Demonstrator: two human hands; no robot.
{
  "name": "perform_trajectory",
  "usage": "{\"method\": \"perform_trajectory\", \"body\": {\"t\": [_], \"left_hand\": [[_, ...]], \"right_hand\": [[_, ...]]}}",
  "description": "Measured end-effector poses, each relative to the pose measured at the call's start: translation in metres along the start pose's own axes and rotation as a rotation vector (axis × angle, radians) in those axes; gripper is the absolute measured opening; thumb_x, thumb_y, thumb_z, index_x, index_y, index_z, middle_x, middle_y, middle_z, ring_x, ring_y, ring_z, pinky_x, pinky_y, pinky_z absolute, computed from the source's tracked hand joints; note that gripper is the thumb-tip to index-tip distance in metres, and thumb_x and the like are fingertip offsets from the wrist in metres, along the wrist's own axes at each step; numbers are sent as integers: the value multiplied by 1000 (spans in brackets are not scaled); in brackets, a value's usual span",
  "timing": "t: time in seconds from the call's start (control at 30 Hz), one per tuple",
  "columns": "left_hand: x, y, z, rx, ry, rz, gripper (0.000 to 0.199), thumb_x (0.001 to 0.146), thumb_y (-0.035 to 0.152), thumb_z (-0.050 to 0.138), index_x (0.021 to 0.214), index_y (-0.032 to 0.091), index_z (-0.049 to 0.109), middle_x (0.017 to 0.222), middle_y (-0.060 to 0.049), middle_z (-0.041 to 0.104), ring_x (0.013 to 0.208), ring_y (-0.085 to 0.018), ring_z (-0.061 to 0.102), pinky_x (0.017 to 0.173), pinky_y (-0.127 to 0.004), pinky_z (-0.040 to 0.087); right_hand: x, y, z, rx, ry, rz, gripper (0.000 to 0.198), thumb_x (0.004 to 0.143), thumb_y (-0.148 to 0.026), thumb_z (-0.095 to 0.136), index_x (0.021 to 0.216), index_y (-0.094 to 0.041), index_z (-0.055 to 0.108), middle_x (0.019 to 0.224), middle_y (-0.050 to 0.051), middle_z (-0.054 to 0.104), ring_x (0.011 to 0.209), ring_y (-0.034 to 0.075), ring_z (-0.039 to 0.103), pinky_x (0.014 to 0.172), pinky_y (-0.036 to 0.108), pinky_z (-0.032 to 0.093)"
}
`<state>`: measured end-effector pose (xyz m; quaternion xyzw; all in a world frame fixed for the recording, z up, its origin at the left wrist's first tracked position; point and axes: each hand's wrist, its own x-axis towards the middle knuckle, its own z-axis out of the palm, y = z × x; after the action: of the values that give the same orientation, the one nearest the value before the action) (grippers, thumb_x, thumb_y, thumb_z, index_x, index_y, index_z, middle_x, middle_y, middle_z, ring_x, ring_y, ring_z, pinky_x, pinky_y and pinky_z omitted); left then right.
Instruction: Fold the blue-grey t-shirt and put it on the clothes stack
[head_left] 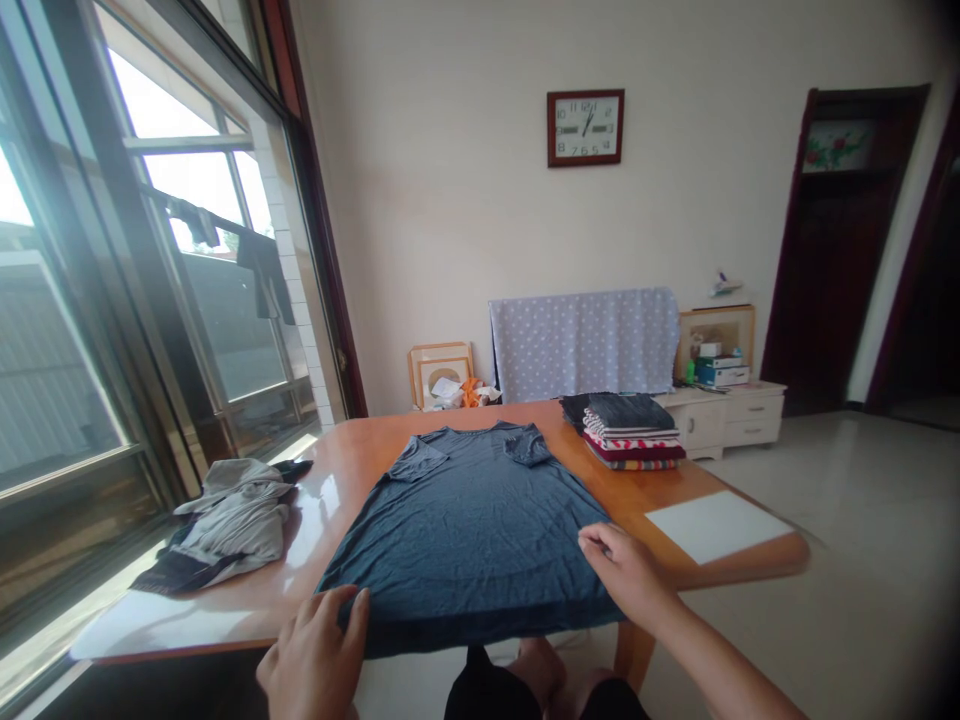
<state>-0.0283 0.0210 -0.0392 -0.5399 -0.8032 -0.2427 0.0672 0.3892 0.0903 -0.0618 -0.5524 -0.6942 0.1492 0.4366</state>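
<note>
A dark blue-grey T-shirt (465, 530) lies spread flat on the table, its neck at the far side. Both short sleeves are turned inward, and the hem hangs slightly over the near edge. My left hand (315, 655) is at the lower left corner of the hem, thumb and forefinger apart, the other fingers loosely bent. At the shirt's right edge, a little above the hem, my right hand (630, 570) has its fingers curled together on the fabric. How much cloth lies between those fingers is hidden.
The wooden table (330, 500) carries a crumpled grey and dark clothes pile (236, 520) on the left. A folded clothes stack (634, 435) stands at the far right, with a white sheet (716, 525) nearer me. A window (210, 250) borders the left side.
</note>
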Motion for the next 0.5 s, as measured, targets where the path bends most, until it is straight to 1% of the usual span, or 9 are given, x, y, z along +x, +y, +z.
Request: {"method": "perform_trajectory", "body": {"t": [0.1, 0.2, 0.27, 0.37, 0.5], "left_hand": [[11, 9, 0, 3, 23, 18, 41, 96, 56, 41, 113, 33, 70, 126, -4, 68, 123, -32, 58, 97, -47, 42], [23, 15, 6, -31, 16, 48, 43, 97, 57, 39, 112, 33, 70, 127, -5, 67, 121, -32, 58, 98, -49, 42], [32, 18, 11, -58, -5, 81, 43, 96, 57, 40, 111, 31, 71, 124, -5, 68, 120, -32, 59, 97, -47, 43], [47, 23, 19, -107, -69, 135, 42, 95, 56, 43, 109, 29, 72, 119, -6, 70, 116, -31, 61, 95, -44, 44], [74, 31, 26, -181, -116, 223, 44, 96, 53, 44, 106, 23, 74, 109, -10, 73, 107, -29, 65, 93, -39, 45]], "right_hand": [[5, 1, -3, 30, 16, 37, 31, 93, -47, 49, 89, -24, 70, 89, 5, 73, 86, 23, 67, 78, 32, 51], [12, 4, -4, 40, 31, 68, 33, 93, -48, 49, 89, -24, 71, 84, 4, 72, 80, 22, 66, 75, 32, 50], [17, 8, -4, 45, 38, 91, 34, 92, -49, 49, 89, -24, 71, 81, 3, 72, 78, 22, 66, 73, 31, 50], [27, 15, -4, 48, 23, 108, 35, 91, -50, 50, 86, -23, 72, 80, 3, 73, 77, 23, 66, 72, 31, 50], [47, 23, -4, 67, -5, 122, 37, 90, -51, 50, 89, -23, 74, 84, 3, 74, 81, 24, 67, 74, 31, 50]]}}
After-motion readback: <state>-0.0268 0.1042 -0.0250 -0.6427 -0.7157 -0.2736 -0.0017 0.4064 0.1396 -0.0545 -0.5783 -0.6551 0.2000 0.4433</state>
